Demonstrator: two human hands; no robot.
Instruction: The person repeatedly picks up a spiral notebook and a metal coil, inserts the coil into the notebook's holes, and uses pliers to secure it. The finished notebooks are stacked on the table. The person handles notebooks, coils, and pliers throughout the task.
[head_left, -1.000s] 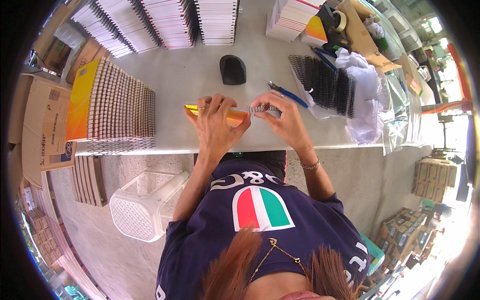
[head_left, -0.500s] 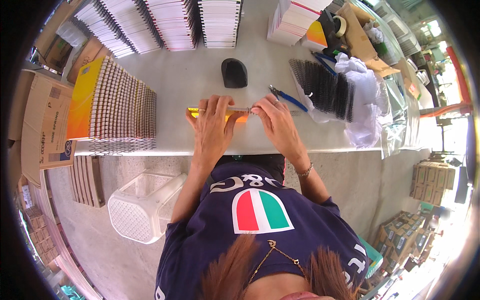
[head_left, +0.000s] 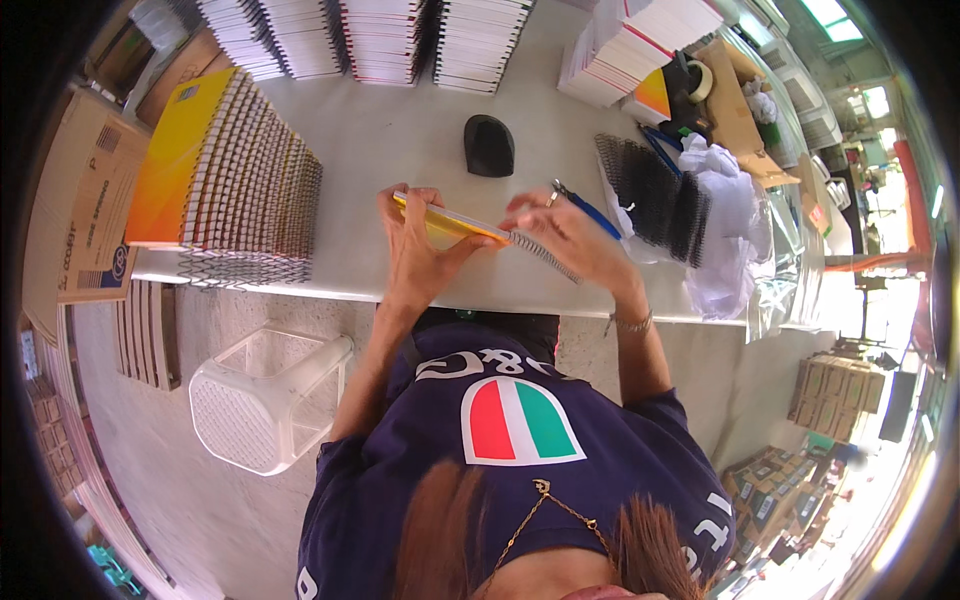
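Over the table (head_left: 380,130), close to its near edge, the left hand (head_left: 413,258) reaches forward, thumb and fingers closed on a thin yellow-orange notebook (head_left: 450,226) that slants from upper left to lower right. From the notebook's right end a wire coil (head_left: 545,258) sticks out, continuing that slant. The right hand (head_left: 580,243) is just beside this end, fingers loosely bent and blurred; whether they grip the coil I cannot tell. White lettering and a striped badge (head_left: 520,422) mark the dark shirt (head_left: 625,450); dark print shows on the cardboard box (head_left: 85,190) at left.
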